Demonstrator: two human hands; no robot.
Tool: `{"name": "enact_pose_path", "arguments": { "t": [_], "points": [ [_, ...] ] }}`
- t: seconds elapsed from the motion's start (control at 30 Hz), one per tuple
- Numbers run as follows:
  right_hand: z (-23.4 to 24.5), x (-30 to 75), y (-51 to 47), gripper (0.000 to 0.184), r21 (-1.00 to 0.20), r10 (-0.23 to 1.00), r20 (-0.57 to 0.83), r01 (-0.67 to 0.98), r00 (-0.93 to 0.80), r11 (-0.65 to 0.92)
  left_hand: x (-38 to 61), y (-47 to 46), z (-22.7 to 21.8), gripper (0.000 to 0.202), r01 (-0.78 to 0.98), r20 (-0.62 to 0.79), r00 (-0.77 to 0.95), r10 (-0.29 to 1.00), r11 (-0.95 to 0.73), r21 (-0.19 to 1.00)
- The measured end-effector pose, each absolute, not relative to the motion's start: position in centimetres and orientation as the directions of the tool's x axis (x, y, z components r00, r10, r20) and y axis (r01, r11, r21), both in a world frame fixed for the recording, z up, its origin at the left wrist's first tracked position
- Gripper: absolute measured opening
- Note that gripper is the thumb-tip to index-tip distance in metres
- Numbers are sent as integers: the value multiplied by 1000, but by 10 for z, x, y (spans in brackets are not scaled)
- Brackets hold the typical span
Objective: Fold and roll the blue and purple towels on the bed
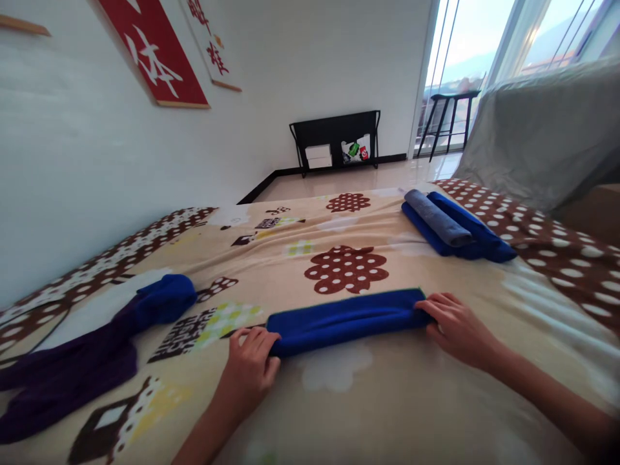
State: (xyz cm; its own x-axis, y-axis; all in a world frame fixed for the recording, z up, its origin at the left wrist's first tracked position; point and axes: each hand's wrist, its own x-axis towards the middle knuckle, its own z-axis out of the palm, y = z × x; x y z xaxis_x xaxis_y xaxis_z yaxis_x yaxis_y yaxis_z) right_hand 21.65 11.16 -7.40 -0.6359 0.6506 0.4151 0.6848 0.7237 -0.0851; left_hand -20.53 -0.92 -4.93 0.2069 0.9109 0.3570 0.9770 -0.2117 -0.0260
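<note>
A blue towel (346, 320), folded into a long narrow strip, lies across the bed in front of me. My left hand (252, 355) grips its left end, fingers curled over the edge. At the opposite end, my right hand (453, 326) pinches the towel's corner between thumb and fingers. Both ends rest on or just above the patterned blanket (334, 413); I cannot tell which.
Farther right lie a rolled grey-blue towel (438, 217) and folded blue cloth (477, 232). Crumpled purple cloth (82, 381) and a blue cloth (167, 298) are at left. Beyond the bed stand a black rack (336, 132), a stool (453, 97) and a covered piece of furniture (547, 123).
</note>
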Motion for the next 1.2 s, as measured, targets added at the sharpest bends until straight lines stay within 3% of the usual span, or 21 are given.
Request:
{"name": "enact_pose_path", "arguments": {
  "t": [0.1, 0.17, 0.27, 0.37, 0.43, 0.5, 0.63, 0.73, 0.93, 1.0, 1.07, 1.2],
  "points": [
    [-61, 218, 114, 24, -153, 718, 320, 714, -618, 683, -213, -10, -44, 23, 985, 287, 164, 944, -172, 2],
    [-63, 216, 116, 19, -99, 742, 309, 756, -594, 647, -211, -9, -47, 21, 995, 328, 96, 940, -83, -53],
    [-71, 195, 111, 23, 15, 733, 423, 813, -533, 582, -182, -6, -53, 31, 991, 465, 34, 885, 30, -129],
    [-77, 157, 90, 37, 15, 620, 496, 720, -607, 694, -129, -6, -59, 43, 975, 492, 222, 842, -177, -137],
    [-79, 133, 75, 45, -7, 528, 467, 594, -709, 805, -98, -7, -63, 48, 911, 423, 410, 808, -385, -146],
    [-81, 123, 68, 51, -29, 476, 415, 512, -775, 859, -86, -5, -67, 54, 863, 332, 505, 797, -480, -159],
    [-89, 153, 85, 57, -20, 489, 338, 513, -804, 858, -128, -2, -75, 58, 905, 251, 425, 870, -396, -158],
    [-98, 197, 104, 58, -2, 535, 346, 570, -770, 822, -182, -4, -80, 58, 934, 274, 355, 894, -328, -140],
    [-96, 230, 116, 39, 11, 554, 414, 613, -722, 790, -235, -10, -73, 26, 893, 368, 446, 816, -375, -250],
    [-90, 223, 118, 32, -18, 581, 395, 626, -712, 779, -232, -8, -66, 24, 888, 360, 449, 818, -363, -282],
    [-85, 206, 118, 31, -33, 628, 390, 671, -674, 741, -218, -2, -59, 28, 910, 347, 396, 850, -314, -270],
    [-84, 146, 110, 52, -14, 605, 406, 657, -685, 754, -159, 22, -54, 57, 943, 273, 322, 906, -283, -175]
  ]
}}
